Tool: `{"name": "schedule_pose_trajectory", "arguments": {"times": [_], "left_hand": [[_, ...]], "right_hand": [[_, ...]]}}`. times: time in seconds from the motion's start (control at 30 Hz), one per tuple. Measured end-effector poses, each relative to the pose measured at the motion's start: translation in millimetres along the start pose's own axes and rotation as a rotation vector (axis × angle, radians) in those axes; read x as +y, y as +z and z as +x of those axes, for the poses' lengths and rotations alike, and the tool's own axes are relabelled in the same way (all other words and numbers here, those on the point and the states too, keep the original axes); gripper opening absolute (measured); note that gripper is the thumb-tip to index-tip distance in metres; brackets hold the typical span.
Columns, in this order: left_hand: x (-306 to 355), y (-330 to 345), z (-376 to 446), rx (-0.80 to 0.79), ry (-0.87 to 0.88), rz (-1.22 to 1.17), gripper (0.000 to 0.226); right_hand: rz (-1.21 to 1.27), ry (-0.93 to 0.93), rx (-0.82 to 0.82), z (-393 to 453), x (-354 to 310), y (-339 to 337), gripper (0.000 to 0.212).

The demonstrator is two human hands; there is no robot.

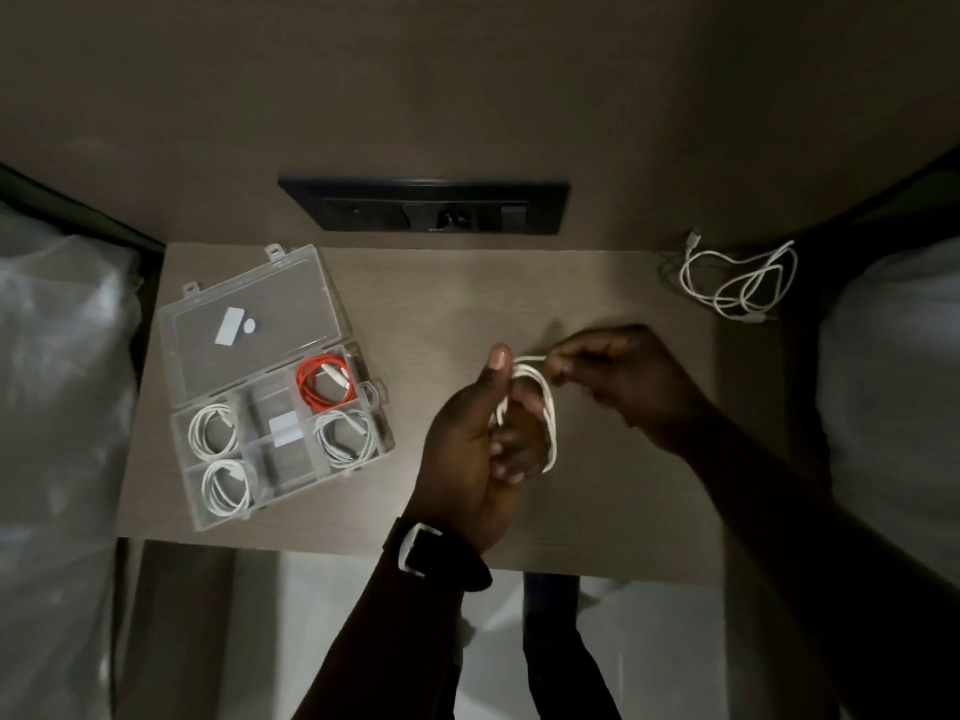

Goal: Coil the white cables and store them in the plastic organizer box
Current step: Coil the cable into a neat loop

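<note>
I have the left hand (470,444) raised over the middle of the surface (597,298), palm turned up, thumb pointing away from me, with loops of a white cable (545,407) wound around its fingers; the fingers curl in on the loops, so that hand is closed on the cable. My right hand (618,376) sits just beside it, its fingertips pinched shut on the cable's end near the left thumb. A dark watch (434,556) with a pale edge is on the left wrist. The box (270,384) lies open on the left side of the surface, well apart from my hands, with its clear lid (244,324) folded back. In its compartments I see a coiled orange cable (324,381) at the far right, and three coiled white cables: one (213,428) at the left, one (228,488) nearest me, one (345,433) at the right. A loose cable (737,280), white and uncoiled, lies at the far right corner of the surface. A dark socket panel (423,205) is set in the wall behind.
</note>
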State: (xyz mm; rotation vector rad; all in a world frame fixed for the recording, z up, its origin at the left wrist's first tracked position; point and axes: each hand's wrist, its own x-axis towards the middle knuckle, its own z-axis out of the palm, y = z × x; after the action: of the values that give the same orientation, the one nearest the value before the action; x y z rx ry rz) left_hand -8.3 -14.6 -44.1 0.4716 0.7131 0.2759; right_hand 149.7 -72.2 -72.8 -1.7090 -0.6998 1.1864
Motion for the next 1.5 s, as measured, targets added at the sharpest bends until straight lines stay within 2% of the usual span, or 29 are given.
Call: {"name": "schedule_pose_trajectory", "arguments": {"times": [0.07, 0.17, 0.27, 0.33, 0.4, 0.53, 0.6, 0.77, 0.87, 0.97, 1.1, 1.2, 1.33, 1.4, 1.47, 1.5], "left_hand": [[6.5, 4.5, 6.0, 0.051, 0.094, -0.141, 0.041], [14.6, -3.9, 14.6, 0.211, 0.186, -0.147, 0.033], [8.0, -2.5, 15.1, 0.301, 0.173, 0.030, 0.031], [-1.3, -2.0, 10.4, 0.353, 0.183, 0.101, 0.030], [-6.2, -4.7, 4.0, 0.404, 0.199, 0.150, 0.029], [-10.6, -9.5, -1.3, 0.460, 0.206, 0.247, 0.026], [-12.2, -5.9, -0.8, 0.435, 0.213, 0.217, 0.026], [-19.2, -1.9, 0.8, 0.434, 0.271, 0.203, 0.029], [-20.7, -8.4, -3.6, 0.404, 0.244, 0.142, 0.034], [-23.0, -12.6, -7.4, 0.369, 0.211, 0.076, 0.039], [-28.9, -7.6, -3.7, 0.404, 0.164, 0.111, 0.027], [-33.5, 1.9, -0.8, 0.380, 0.036, 0.205, 0.018], [-41.4, 3.8, -19.7, 0.332, -0.049, 0.427, 0.022], [-42.9, -2.5, -37.6, 0.307, -0.070, 0.338, 0.030], [-38.0, -11.4, -54.6, 0.291, -0.067, 0.157, 0.028], [-33.2, -18.0, -60.9, 0.330, -0.051, 0.096, 0.027]], "right_hand": [[-0.063, 0.023, -0.076, -20.1, 15.0, 12.0, 0.012], [-0.442, 0.013, -0.178, -56.3, 23.3, 29.7, 0.022], [-0.781, -0.274, 0.033, -73.5, 8.5, 33.6, 0.025], [-0.724, -0.424, 0.107, -73.0, -3.2, 34.8, 0.022], [-0.567, -0.472, 0.133, -68.1, -7.5, 42.3, 0.023], [-0.217, -0.218, 0.300, -58.5, -6.8, 65.1, 0.031], [-0.091, -0.225, 0.344, -57.1, -3.8, 68.3, 0.026], [-0.228, -0.234, 0.286, -63.8, -1.8, 67.8, 0.021], [-0.322, -0.245, 0.181, -60.9, -4.1, 66.6, 0.023], [-0.485, -0.265, 0.137, -54.6, -4.9, 66.2, 0.013], [-0.484, -0.244, 0.107, -53.3, 3.1, 56.0, 0.003], [-0.562, -0.206, 0.147, -56.7, 17.2, 38.1, 0.004], [-0.557, -0.235, 0.195, -62.2, 32.5, 32.6, 0.010], [-0.581, -0.216, 0.198, -60.7, 36.6, 35.3, 0.010], [-0.593, -0.102, 0.242, -51.2, 36.0, 31.1, 0.008], [-0.602, -0.051, 0.261, -44.5, 33.5, 27.3, 0.008]]}}
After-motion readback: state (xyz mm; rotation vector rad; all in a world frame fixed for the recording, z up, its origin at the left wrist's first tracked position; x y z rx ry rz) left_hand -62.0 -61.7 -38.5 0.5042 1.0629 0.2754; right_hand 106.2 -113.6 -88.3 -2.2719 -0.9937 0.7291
